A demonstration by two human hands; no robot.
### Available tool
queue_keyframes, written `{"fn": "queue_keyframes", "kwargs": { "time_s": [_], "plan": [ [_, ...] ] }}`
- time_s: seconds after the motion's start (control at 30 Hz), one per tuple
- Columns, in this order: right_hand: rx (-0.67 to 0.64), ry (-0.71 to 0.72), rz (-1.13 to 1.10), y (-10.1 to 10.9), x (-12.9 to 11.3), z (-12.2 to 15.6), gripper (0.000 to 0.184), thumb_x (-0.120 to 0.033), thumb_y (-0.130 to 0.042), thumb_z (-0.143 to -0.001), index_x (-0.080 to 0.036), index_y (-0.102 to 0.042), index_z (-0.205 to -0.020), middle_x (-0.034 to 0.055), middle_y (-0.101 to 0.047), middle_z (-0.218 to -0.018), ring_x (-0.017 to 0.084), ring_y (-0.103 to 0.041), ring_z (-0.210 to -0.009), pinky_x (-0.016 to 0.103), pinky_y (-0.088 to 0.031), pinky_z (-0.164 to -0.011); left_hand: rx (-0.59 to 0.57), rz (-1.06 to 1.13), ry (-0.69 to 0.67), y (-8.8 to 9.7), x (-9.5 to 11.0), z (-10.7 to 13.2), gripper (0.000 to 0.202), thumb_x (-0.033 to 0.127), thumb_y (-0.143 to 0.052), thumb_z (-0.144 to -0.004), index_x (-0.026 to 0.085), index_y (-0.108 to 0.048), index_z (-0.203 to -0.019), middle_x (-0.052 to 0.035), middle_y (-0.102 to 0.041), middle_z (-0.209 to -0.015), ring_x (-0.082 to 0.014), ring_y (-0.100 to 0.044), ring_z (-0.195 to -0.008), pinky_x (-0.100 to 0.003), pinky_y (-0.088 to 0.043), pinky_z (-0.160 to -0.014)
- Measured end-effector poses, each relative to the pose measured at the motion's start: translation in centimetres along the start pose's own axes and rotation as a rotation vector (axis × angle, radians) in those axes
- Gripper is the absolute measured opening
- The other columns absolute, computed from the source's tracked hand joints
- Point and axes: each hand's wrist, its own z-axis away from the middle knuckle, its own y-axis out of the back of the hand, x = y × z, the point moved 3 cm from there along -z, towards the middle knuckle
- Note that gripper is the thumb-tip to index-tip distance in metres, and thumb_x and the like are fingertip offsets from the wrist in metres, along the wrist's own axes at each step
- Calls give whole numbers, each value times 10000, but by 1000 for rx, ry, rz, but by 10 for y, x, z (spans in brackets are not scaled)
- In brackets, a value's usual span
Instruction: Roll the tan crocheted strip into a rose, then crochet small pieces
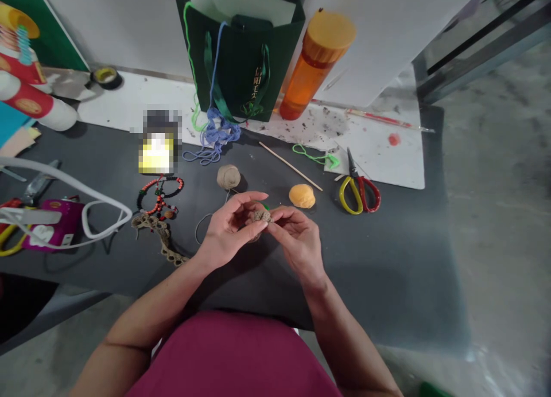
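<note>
My left hand (230, 225) and my right hand (299, 236) pinch a small knotted piece of jute twine (261, 216) between their fingertips, above the dark tabletop (357, 271). A thin strand runs from near my left hand to a ball of jute twine (228, 176), which lies just beyond the fingers. A small orange yarn ball (302, 195) sits close beyond my right hand, not touching it. The fingers hide most of the knotted piece.
Scissors with yellow and red handles (359, 191) lie to the right, near a wooden stick (290, 166) and green cord (314, 156). Blue yarn (214, 136), a dark green paper bag (239, 53), and an orange bottle (316, 64) stand beyond. A jute chain (159, 236) and beaded ring (160, 196) lie left.
</note>
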Motion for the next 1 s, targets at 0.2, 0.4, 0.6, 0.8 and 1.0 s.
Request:
{"fn": "queue_keyframes", "kwargs": {
  "time_s": [0.2,0.4,0.6,0.8,1.0],
  "plan": [
    [46,317,326,1,-15,4,37,-216,-696,-876,-249,-679,-877,28,-744,-851,176,-716,-832,337,-606,-789,-14,69,103,1,-2,-2,506,138,-813,-688,211,-677,-1169,6,-616,-874,-98,-559,-760,-224,-476,-723],
    [16,427,422,5,-14,7,150,-133,-685,-868,-263,-684,-944,19,-747,-895,173,-719,-844,330,-608,-786,-21,144,145,-2,-7,-2,482,165,-811,-711,210,-678,-1172,14,-627,-823,-110,-586,-781,-233,-470,-751],
    [17,549,544,4,-18,3,241,-67,-690,-842,-270,-686,-972,17,-750,-878,177,-723,-818,320,-608,-755,43,155,135,-2,-12,-2,466,189,-834,-706,216,-700,-1151,17,-624,-822,-104,-570,-775,-248,-472,-786],
    [-31,791,697,0,-25,3,349,5,-641,-841,-273,-679,-1050,32,-768,-908,180,-737,-808,332,-635,-727,4,166,211,-3,-16,0,462,305,-884,-676,187,-726,-1094,-13,-652,-880,-113,-573,-774,-266,-495,-753],
    [-41,756,665,2,-23,4,308,-10,-655,-855,-263,-676,-1029,34,-762,-918,173,-742,-828,326,-639,-735,23,70,179,-3,-16,-1,346,336,-830,-717,158,-739,-1000,-33,-686,-882,-130,-608,-789,-265,-515,-731]
  ]
}}
